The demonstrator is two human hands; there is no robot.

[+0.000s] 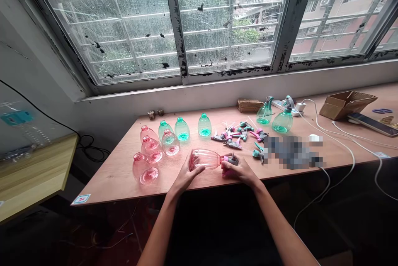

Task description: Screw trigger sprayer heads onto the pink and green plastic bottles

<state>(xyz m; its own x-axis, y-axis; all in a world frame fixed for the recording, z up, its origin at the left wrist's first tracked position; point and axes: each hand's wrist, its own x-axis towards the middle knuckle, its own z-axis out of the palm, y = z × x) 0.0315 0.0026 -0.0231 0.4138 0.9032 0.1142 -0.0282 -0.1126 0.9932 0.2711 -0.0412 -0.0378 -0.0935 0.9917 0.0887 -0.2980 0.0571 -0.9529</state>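
Note:
A pink see-through bottle (207, 158) lies on its side above the wooden table (118, 174), near its front edge. My left hand (186, 173) is wrapped round the bottle's base end. My right hand (238, 170) is closed on a grey and pink spray head (230, 159) at the bottle's neck. Several empty pink bottles (151, 150) and green bottles (182, 129) stand upright to the left and behind. A heap of loose spray heads (238, 133) lies behind my right hand.
Two green bottles with spray heads fitted (282, 118) stand at the back right by a power strip (295, 108) with white cables. A cardboard box (345, 104) and a phone (373, 124) lie far right. A lower wooden bench (34, 174) stands at left. A window runs behind the table.

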